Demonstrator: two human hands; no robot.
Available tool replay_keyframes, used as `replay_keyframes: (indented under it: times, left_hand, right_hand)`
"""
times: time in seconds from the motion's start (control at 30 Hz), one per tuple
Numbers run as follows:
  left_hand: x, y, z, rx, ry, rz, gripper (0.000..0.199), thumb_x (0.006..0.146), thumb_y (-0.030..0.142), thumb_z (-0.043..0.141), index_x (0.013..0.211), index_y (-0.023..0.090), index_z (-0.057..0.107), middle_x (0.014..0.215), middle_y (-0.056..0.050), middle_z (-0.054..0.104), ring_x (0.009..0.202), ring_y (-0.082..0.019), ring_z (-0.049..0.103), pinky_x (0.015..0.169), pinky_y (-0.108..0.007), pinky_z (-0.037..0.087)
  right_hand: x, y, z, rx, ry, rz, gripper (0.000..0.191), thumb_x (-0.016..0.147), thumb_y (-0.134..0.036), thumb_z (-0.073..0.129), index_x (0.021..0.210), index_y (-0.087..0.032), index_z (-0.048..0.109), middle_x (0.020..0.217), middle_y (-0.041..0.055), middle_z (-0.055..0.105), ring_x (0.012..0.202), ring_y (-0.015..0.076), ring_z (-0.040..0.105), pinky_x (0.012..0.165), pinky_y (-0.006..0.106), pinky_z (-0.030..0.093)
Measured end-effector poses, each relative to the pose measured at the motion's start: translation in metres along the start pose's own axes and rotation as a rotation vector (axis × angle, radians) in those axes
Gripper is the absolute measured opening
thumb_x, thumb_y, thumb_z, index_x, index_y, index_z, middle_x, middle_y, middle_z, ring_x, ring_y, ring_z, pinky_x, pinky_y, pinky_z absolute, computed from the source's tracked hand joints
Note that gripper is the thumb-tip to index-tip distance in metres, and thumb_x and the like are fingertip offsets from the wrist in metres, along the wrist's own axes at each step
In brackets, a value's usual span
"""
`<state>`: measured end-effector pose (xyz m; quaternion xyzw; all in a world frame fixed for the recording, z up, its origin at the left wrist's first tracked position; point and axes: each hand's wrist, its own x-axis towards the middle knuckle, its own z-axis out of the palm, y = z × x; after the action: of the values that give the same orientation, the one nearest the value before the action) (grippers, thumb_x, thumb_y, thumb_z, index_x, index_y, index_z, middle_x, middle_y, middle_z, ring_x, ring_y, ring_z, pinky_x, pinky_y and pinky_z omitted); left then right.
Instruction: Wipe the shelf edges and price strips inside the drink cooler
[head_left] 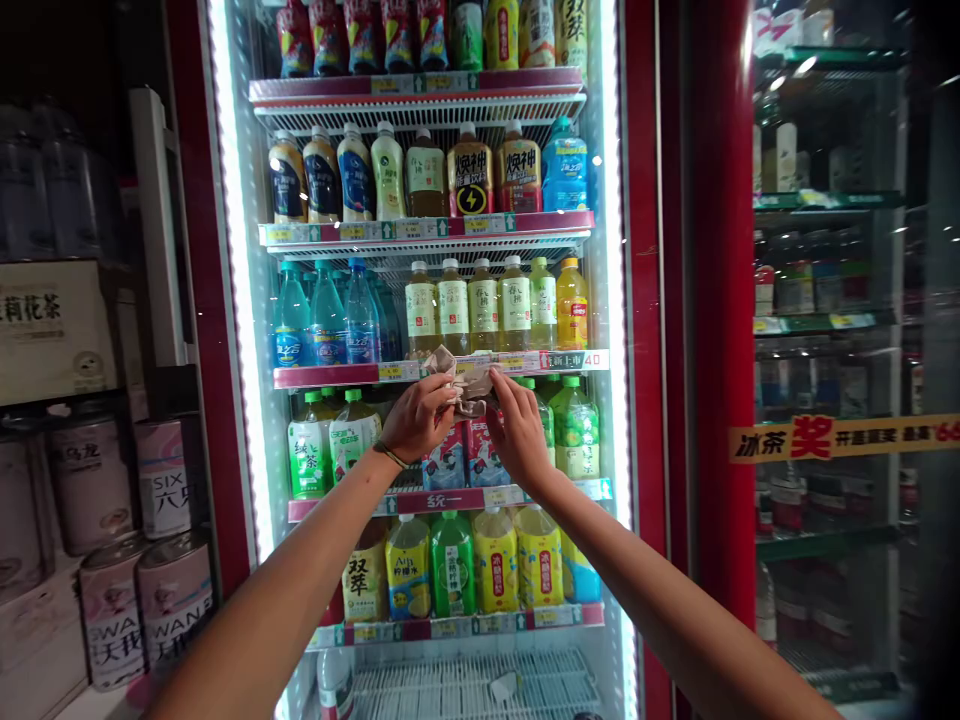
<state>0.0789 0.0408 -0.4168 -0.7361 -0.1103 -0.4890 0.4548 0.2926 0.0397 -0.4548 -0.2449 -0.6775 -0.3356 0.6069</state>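
Note:
Both my arms reach into a lit drinks cooler, up to the price strip (337, 376) on the front edge of the middle shelf. My left hand (420, 418) is closed, its fingers pinching a crumpled beige cloth (472, 382) against that strip. Close beside it, my right hand (521, 430) has its fingertips bent onto the cloth's right end. Behind the hands, tea bottles (453, 305) with pale labels stand on the shelf. Just under my wrists are red and blue packs (444, 458), partly covered by the hands.
Sports drink bottles (470, 180) line the shelf above, and yellow and green bottles (454, 570) the one below. A wire rack (480, 690) forms the cooler's bottom. Stacked cans (112, 610) stand at the left. Another glass-fronted cooler (825, 380) is on the right.

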Motion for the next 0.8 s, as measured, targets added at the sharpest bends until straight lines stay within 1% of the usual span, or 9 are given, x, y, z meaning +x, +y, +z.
replay_keyframes:
  times: [0.13, 0.23, 0.33, 0.4, 0.5, 0.57, 0.63, 0.7, 0.8]
  left_hand:
    - [-0.001, -0.002, 0.003, -0.031, 0.074, 0.004, 0.048, 0.093, 0.011, 0.061, 0.132, 0.026, 0.038, 0.133, -0.015, 0.061, 0.125, -0.025, 0.066, 0.097, -0.046, 0.061]
    - [-0.001, -0.003, 0.004, -0.067, 0.078, -0.019, 0.046, 0.093, 0.015, 0.063, 0.129, 0.027, 0.036, 0.130, -0.015, 0.061, 0.123, -0.025, 0.067, 0.095, -0.046, 0.062]
    - [-0.002, -0.003, 0.004, -0.086, 0.095, -0.034, 0.043, 0.094, 0.017, 0.063, 0.126, 0.027, 0.036, 0.126, -0.013, 0.062, 0.118, -0.024, 0.068, 0.091, -0.044, 0.062]
    - [-0.002, -0.003, 0.004, -0.093, 0.115, -0.033, 0.041, 0.093, 0.017, 0.063, 0.124, 0.026, 0.037, 0.124, -0.013, 0.062, 0.117, -0.024, 0.067, 0.090, -0.043, 0.061]
    - [-0.001, -0.003, 0.004, -0.088, 0.141, -0.059, 0.039, 0.093, 0.019, 0.065, 0.122, 0.025, 0.040, 0.121, -0.013, 0.062, 0.116, -0.024, 0.067, 0.090, -0.042, 0.061]
    - [0.000, -0.004, 0.003, -0.073, 0.138, -0.099, 0.035, 0.093, 0.022, 0.065, 0.120, 0.025, 0.043, 0.118, -0.011, 0.063, 0.113, -0.024, 0.067, 0.093, -0.044, 0.061]
    - [0.002, -0.004, 0.001, -0.050, 0.103, -0.127, 0.027, 0.094, 0.026, 0.066, 0.115, 0.025, 0.048, 0.111, -0.008, 0.065, 0.108, -0.022, 0.068, 0.103, -0.048, 0.057]
    - [0.004, -0.003, -0.002, -0.014, 0.060, -0.141, 0.018, 0.095, 0.026, 0.065, 0.110, 0.025, 0.054, 0.106, -0.005, 0.067, 0.106, -0.022, 0.068, 0.113, -0.051, 0.051]
    - [0.009, 0.000, -0.006, 0.056, 0.014, -0.153, 0.011, 0.098, 0.022, 0.059, 0.108, 0.024, 0.062, 0.108, -0.006, 0.070, 0.115, -0.023, 0.067, 0.119, -0.054, 0.044]
  right_hand:
    - [0.029, 0.000, 0.008, 0.163, -0.084, -0.067, 0.074, 0.101, -0.012, 0.045, 0.166, -0.029, 0.014, 0.153, 0.0131, 0.055, 0.134, 0.0291, 0.057, 0.109, 0.050, 0.052]
    - [0.037, 0.001, 0.012, 0.254, -0.148, -0.073, 0.065, 0.096, -0.008, 0.048, 0.157, -0.027, 0.033, 0.134, 0.0117, 0.067, 0.115, 0.0285, 0.064, 0.097, 0.047, 0.057]
    - [0.038, -0.002, 0.015, 0.296, -0.136, -0.041, 0.049, 0.091, -0.009, 0.052, 0.139, -0.023, 0.047, 0.116, 0.0114, 0.071, 0.102, 0.0287, 0.065, 0.088, 0.045, 0.057]
    - [0.039, -0.005, 0.013, 0.319, -0.140, -0.059, 0.044, 0.089, -0.010, 0.054, 0.131, -0.022, 0.050, 0.111, 0.0115, 0.071, 0.099, 0.0284, 0.064, 0.087, 0.044, 0.056]
    - [0.044, -0.009, 0.006, 0.350, -0.227, -0.156, 0.051, 0.086, -0.011, 0.058, 0.135, -0.022, 0.048, 0.116, 0.0111, 0.069, 0.102, 0.0278, 0.062, 0.090, 0.044, 0.054]
    - [0.046, -0.009, 0.001, 0.352, -0.281, -0.234, 0.060, 0.084, -0.012, 0.060, 0.141, -0.022, 0.044, 0.124, 0.0125, 0.067, 0.107, 0.0285, 0.061, 0.094, 0.046, 0.052]
    - [0.047, -0.006, -0.002, 0.319, -0.296, -0.279, 0.059, 0.085, -0.012, 0.059, 0.142, -0.021, 0.044, 0.127, 0.0136, 0.066, 0.109, 0.0288, 0.060, 0.095, 0.046, 0.052]
    - [0.047, -0.002, -0.003, 0.259, -0.303, -0.288, 0.048, 0.088, -0.012, 0.058, 0.134, -0.021, 0.051, 0.118, 0.0120, 0.068, 0.104, 0.0278, 0.059, 0.092, 0.044, 0.052]
    - [0.049, 0.007, -0.003, 0.136, -0.321, -0.278, 0.030, 0.090, -0.017, 0.059, 0.119, -0.021, 0.060, 0.099, 0.0084, 0.068, 0.093, 0.0264, 0.057, 0.084, 0.041, 0.051]
